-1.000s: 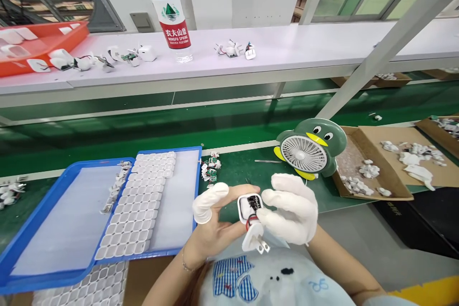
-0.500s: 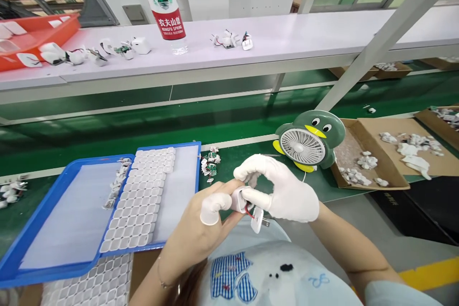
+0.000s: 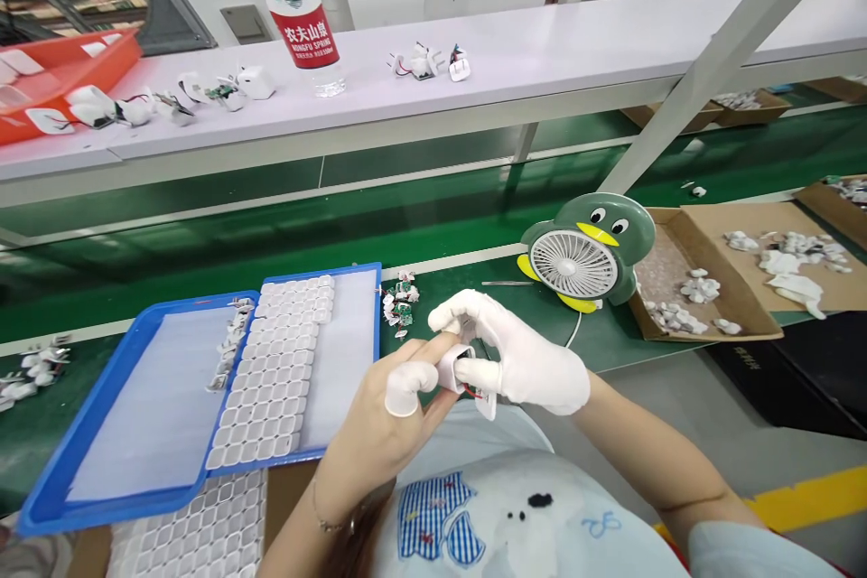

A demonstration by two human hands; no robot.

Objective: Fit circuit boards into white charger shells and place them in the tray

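Note:
My left hand [image 3: 383, 406], bare but for a white cover on its thumb, is closed around a small white plastic charger housing [image 3: 447, 368]. The housing's open end faces right. My right hand [image 3: 528, 361], in a white glove, is closed at that opening. Its thumb presses into the mouth while the index finger curls over the top. A white plug cap [image 3: 486, 404] hangs below the right thumb on a red wire. What sits inside the housing is mostly hidden by the glove.
Blue trays [image 3: 142, 406] on the left hold rows of white housings [image 3: 271, 379]. Small circuit boards [image 3: 401, 298] lie beyond my hands. A green penguin fan [image 3: 586, 253] and a cardboard box [image 3: 704, 325] of white parts stand right. A water bottle [image 3: 298, 18] tops the shelf.
The plug cap has shifted up closer to the housing and its metal prongs no longer show. My right hand has moved slightly left, and the camera view has shifted a little.

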